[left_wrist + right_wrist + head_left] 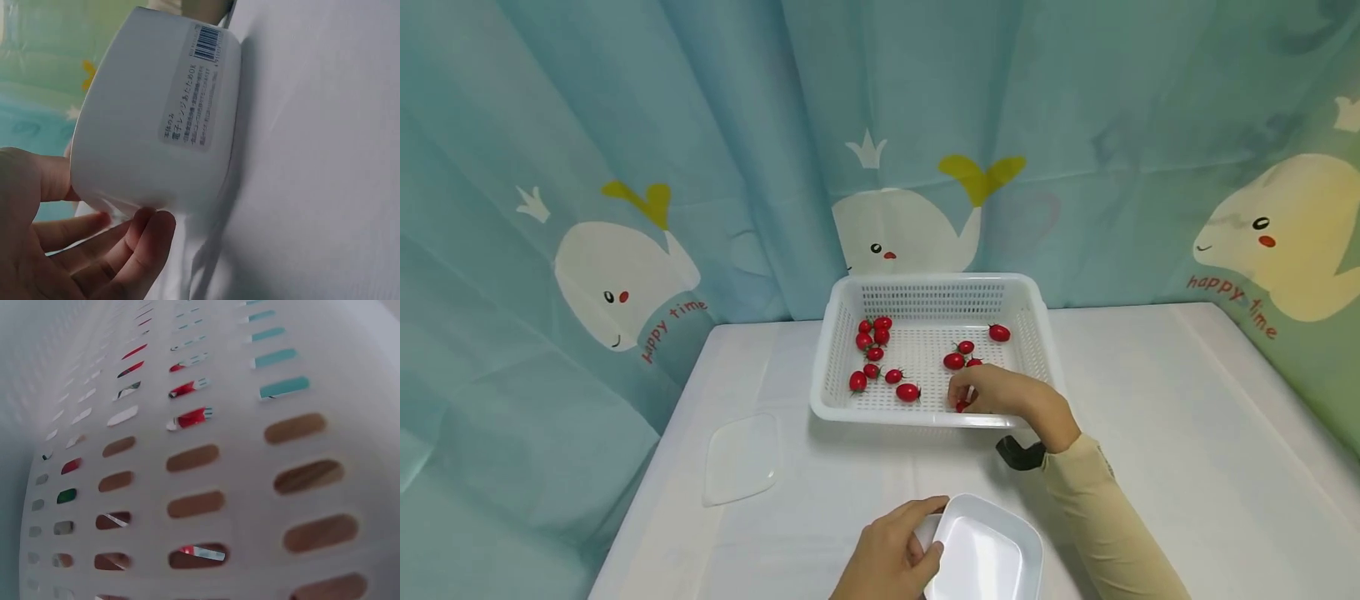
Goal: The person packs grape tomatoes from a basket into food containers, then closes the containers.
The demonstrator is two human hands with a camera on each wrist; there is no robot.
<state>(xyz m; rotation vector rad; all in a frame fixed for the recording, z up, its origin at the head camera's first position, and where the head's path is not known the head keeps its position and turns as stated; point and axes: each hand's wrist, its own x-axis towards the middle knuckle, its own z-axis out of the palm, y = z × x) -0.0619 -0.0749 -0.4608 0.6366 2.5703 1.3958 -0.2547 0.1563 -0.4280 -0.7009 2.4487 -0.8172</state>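
In the head view my left hand (pixel 891 550) grips the near-left corner of a white plastic container (pixel 981 554), whose inside is bare. The left wrist view shows the thumb and fingers on that container (pixel 137 106), which carries a printed barcode label (pixel 199 87). My right hand (pixel 1000 393) reaches over the front rim of a white slotted basket (pixel 880 417), its curled fingers at a cherry tomato (pixel 962 406) that they partly cover. Through the basket's slots, the right wrist view shows bits of the right hand (pixel 194 504) behind the wall (pixel 244 487).
Several more cherry tomatoes (pixel 907 392) lie scattered in the basket, a cluster (pixel 864 340) at its left. A clear lid (pixel 742 460) lies on the white-covered table (pixel 1165 417), left of the basket. Behind hangs a blue-green curtain (pixel 760 125) with whale prints.
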